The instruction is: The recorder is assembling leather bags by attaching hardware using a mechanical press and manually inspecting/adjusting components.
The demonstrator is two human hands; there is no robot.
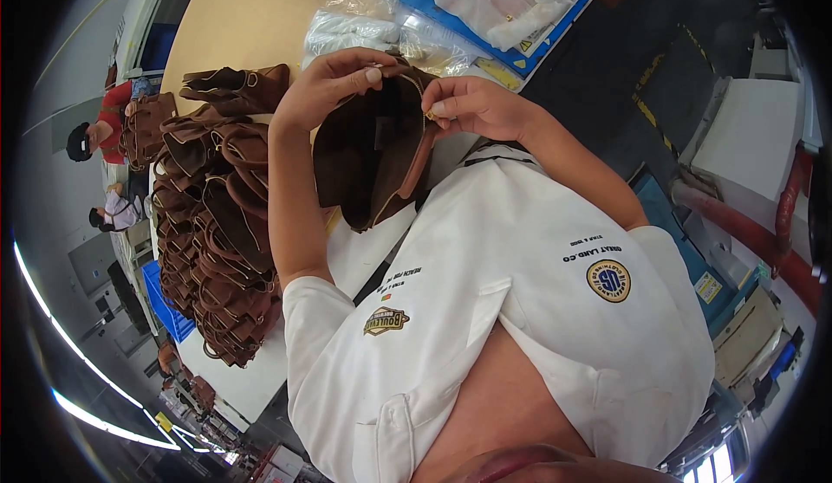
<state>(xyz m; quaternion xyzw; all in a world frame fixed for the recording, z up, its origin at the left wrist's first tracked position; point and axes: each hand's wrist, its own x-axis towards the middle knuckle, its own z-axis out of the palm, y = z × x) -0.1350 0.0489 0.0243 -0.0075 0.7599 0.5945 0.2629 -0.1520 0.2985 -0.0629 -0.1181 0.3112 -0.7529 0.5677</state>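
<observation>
Brown leather piece (373, 158), dark suede-like with a paler edge strip, is held up off the desk (234, 28) between both hands, right in front of the person's chest. Long axis runs roughly top to bottom in the view, upper edge near the fingers, lower end hanging free toward the white shirt (520, 310).

Left hand (334, 84) sits at the upper left of the piece, fingers curled over its top edge, thumb and forefinger closed on the rim. Right hand (472, 106) is at the upper right, fingertips pinched tight on the paler edge strip; something small may sit in the pinch, too small to tell. Both hands touch the piece, neither is open. The two grips are near each other along the same top edge, so the piece hangs below both, slightly more under the left hand.

Left of the arm, a tall stack of similar brown leather pieces (217, 240) rests on the desk, just beside the left forearm but not touching the held piece. Clear plastic bags (355, 28) and a blue tray (494, 41) lie farther along the desk, well apart from the hands. Two other people sit at the far left edge, away from this work.
</observation>
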